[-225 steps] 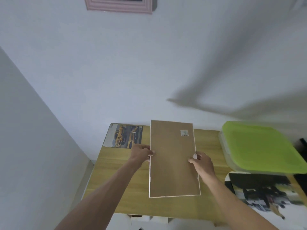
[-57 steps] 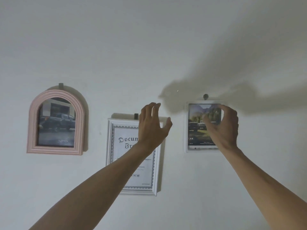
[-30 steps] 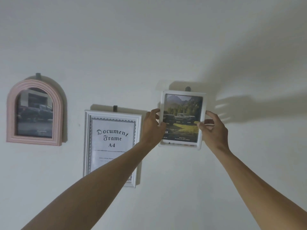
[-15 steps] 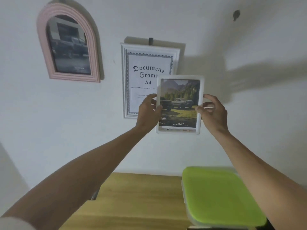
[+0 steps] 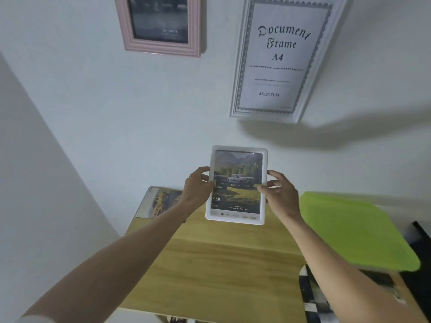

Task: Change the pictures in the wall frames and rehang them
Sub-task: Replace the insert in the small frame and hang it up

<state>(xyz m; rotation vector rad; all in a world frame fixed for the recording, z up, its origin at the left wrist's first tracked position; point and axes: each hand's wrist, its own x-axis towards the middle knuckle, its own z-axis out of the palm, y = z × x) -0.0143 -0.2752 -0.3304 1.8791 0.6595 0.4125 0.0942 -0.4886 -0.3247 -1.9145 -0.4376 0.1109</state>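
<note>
Head view: a small white frame (image 5: 236, 219) with rounded corners is showing a picture of two pickup trucks before trees and mountains, with a dark caption band below. The left hand (image 5: 197, 187) is gripping its left edge and the right hand (image 5: 281, 195) is gripping its right edge, holding it upright in the air above the wooden table (image 5: 217, 264). Half a second ago the frame was overlapping the document frame (image 5: 279, 59); now it is sitting lower, clear of that frame and the pink frame (image 5: 161, 46), nearer the table and beside the green lid (image 5: 356, 231)
</note>
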